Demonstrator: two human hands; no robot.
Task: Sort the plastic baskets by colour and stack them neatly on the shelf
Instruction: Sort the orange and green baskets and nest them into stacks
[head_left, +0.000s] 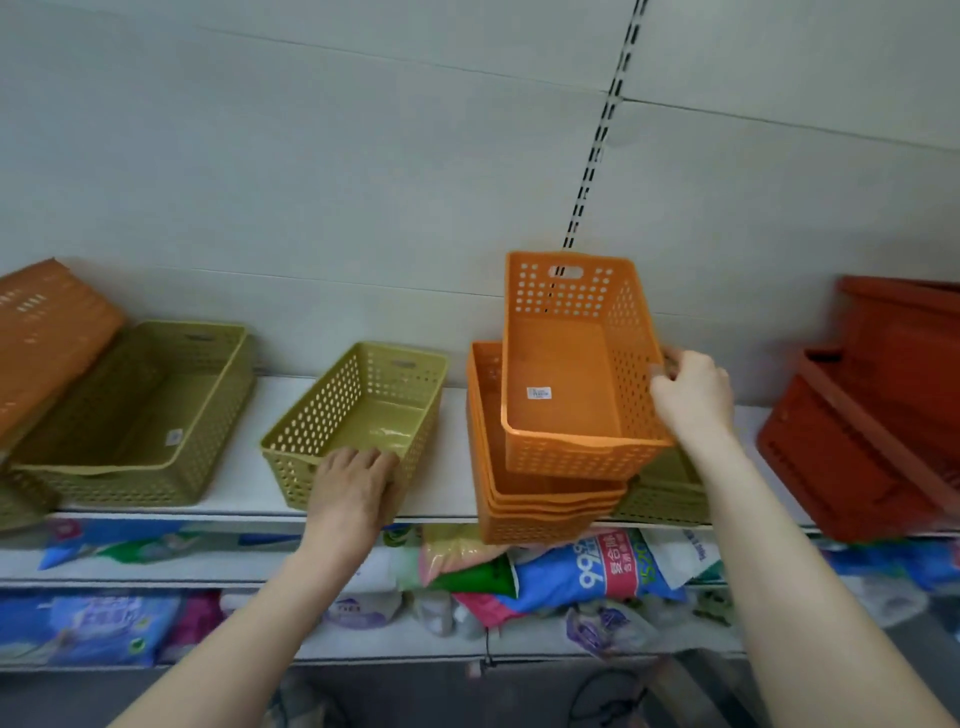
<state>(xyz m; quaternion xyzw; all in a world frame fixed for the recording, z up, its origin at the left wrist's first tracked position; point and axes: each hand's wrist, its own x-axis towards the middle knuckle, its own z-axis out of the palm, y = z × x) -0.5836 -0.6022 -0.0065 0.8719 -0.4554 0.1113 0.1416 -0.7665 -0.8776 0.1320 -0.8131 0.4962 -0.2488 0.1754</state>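
Observation:
My right hand (691, 392) grips the right rim of an orange basket (566, 358), held tilted above a nested stack of orange baskets (524, 509) on the white shelf (244, 483). My left hand (356, 486) clasps the near end of a small olive-green basket (363, 415) standing on the shelf left of the stack. A larger olive-green basket (135, 410) sits farther left. Another green basket (665, 493) shows partly behind the orange stack.
An orange basket (47, 332) leans at the far left above more green ones (21, 499). Dark red crates (872, 415) fill the shelf's right end. Bagged goods (571, 571) lie on the lower shelves. A slotted upright (597, 150) runs up the back wall.

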